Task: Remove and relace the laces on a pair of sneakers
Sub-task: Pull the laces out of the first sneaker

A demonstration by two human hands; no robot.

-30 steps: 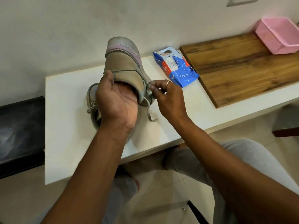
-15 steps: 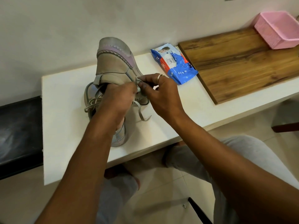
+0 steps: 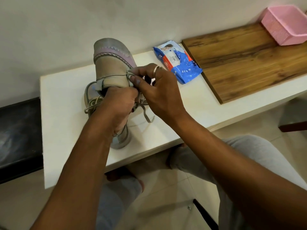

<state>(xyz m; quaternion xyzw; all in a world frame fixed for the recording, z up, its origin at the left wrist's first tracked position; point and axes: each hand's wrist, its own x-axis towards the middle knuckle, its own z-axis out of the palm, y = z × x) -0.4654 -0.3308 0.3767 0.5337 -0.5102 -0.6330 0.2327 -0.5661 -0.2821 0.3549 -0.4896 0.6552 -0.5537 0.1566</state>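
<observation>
On the white bench (image 3: 66,117) we hold the sneaker (image 3: 111,70) toe-up, its long axis running six to twelve o'clock. Our left hand (image 3: 116,108) curls around its collar from six o'clock. Our right hand (image 3: 159,95), nearer the eyelets, reaches in from four o'clock. The lace (image 3: 146,115) sits at ten o'clock of those fingers (image 3: 134,81), pinched between thumb and forefinger, with its loose end trailing toward five.

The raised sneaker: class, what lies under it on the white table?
A second sneaker lies on the table beneath it, with a loose lace end alongside. The left hand covers its middle, so its eyelets cannot be seen.
</observation>
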